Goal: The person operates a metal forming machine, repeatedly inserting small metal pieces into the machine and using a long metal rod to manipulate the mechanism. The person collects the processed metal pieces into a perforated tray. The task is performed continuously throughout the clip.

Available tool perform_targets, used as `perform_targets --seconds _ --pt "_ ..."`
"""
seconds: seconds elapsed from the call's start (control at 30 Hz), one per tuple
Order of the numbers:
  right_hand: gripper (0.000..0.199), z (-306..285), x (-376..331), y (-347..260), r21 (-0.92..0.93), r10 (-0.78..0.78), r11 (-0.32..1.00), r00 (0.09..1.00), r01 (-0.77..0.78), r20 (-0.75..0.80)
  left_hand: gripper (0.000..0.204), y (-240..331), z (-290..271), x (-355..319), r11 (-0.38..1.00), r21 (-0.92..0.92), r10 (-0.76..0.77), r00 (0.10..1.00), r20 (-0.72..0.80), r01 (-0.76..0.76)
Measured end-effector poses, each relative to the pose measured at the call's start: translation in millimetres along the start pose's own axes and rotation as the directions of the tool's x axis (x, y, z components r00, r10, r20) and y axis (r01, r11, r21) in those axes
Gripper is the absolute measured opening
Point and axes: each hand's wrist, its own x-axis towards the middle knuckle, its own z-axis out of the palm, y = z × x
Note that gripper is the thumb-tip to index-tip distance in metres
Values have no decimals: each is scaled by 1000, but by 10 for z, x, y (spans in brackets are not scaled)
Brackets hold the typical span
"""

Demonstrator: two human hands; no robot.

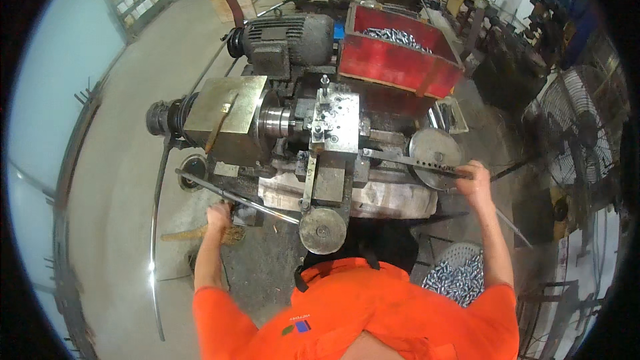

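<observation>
My right hand is closed round the end of a flat metal lever with a row of holes, which runs out from the small lathe's tool block. My left hand is low on the left, fingers curled beside a dark metal part; what they hold is hidden. Above that hand, a long shiny rod handle slopes down to a round metal disc in front of me. The lathe's chuck faces the tool block from the left, beside the boxy headstock.
Behind the lathe stand a grimy motor and a red bin holding small metal parts. A basket of similar parts sits low by my right arm. At right is a caged fan; a brush lies near my left hand.
</observation>
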Motion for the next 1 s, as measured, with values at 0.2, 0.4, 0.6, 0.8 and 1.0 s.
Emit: perform_targets --seconds 0.2,0.4,0.6,0.8,1.0 --pt "68 -213 -848 1895 -521 357 787 933 -330 -53 29 -80 -266 -180 917 -376 -166 984 -64 130" --pt "26 -294 -1373 2751 -665 589 538 795 -518 -142 43 -494 -578 -306 9 -1000 -491 871 17 25" --pt "27 90 -2318 2533 -661 504 574 845 -483 -180 50 -91 -1168 -90 -231 -968 -518 829 210 101" --pt "36 476 -2826 862 372 664 525 641 -766 385 37 -137 -679 180 -306 -946 -607 787 111 -103" --pt "44 544 -2671 176 460 688 297 521 -837 505 32 -103 -803 68 -317 -933 -611 789 63 -170"
